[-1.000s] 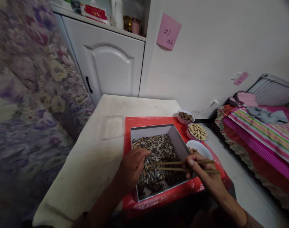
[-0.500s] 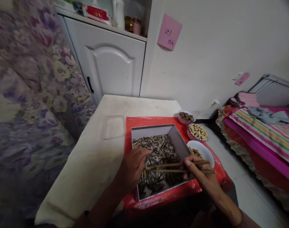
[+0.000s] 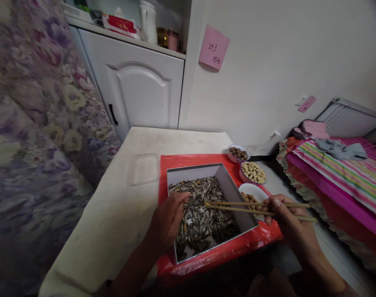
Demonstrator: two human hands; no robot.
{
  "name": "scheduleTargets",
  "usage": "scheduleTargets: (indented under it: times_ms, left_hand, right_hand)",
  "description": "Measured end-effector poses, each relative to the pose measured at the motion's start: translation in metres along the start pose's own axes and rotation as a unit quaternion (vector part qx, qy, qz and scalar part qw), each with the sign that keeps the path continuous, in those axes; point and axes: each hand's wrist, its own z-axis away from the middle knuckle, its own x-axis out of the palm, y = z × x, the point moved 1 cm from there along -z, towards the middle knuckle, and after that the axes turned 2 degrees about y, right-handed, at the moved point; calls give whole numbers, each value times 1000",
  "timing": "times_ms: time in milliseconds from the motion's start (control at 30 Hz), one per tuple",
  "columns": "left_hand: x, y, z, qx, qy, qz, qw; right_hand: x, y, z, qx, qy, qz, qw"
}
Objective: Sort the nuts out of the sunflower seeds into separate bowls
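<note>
My right hand (image 3: 285, 210) is closed around a pair of wooden chopsticks (image 3: 237, 205). Their tips reach over a shallow box (image 3: 234, 194) of striped sunflower seeds (image 3: 203, 189), and a small yellowish-brown piece (image 3: 207, 203) shows at the tips. A few similar brown nuts lie among the seeds. My left hand (image 3: 168, 216) hangs over the box's left wall, fingers stretched inward above the seeds and holding nothing visible. Right of the box, partly behind the chopsticks, sits a white bowl (image 3: 260, 192) with brown nuts (image 3: 250, 200) in it.
Behind the white bowl stand a bowl of peanuts (image 3: 252, 172) and a bowl of round brown nuts (image 3: 238, 153). A red plastic sheet (image 3: 191, 159) lies under the box. Left of it is a clear shallow tray (image 3: 144, 169) on the pale tabletop (image 3: 113, 210).
My right hand has moved right with the chopsticks, drawing their tips from beside my left hand towards the box's middle. My left hand has shifted slightly left. The view has shifted a little.
</note>
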Motion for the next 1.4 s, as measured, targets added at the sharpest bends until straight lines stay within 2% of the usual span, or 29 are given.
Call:
scheduleTargets:
  times_ms: [167, 233, 300, 400, 467, 600, 700, 1133, 1400]
  left_hand:
    - [0, 0, -1, -24, 9, 0, 1000]
    - [0, 1, -3, -20, 12, -6, 1000]
    - [0, 2, -4, -20, 14, -11, 1000]
    - [-1, 2, -5, -21, 17, -15, 1000]
    - [-1, 2, -5, -22, 16, -15, 1000]
    - [-1, 0, -4, -19, 11, -16, 1000]
    - [-1, 1, -4, -9, 12, -10, 1000]
    - [-1, 2, -4, -5, 13, -10, 1000]
    - [0, 2, -3, -3, 7, -9, 1000]
  right_hand:
    - [-56, -11, 1, -25, 118, -15, 993]
    - [-68, -12, 4, -29, 136, -13, 990]
    - [-71, -10, 7, -27, 130, 3, 991]
    - [-54, -9, 8, -26, 100, 59, 993]
    - [-33, -11, 7, -30, 64, 92, 993]
    - [14, -16, 2, -15, -48, 123, 991]
    - [34, -13, 0, -1, -90, 138, 986]
    - [35, -7, -5, -3, -86, 150, 985]
    - [21, -7, -3, -15, -47, 120, 992]
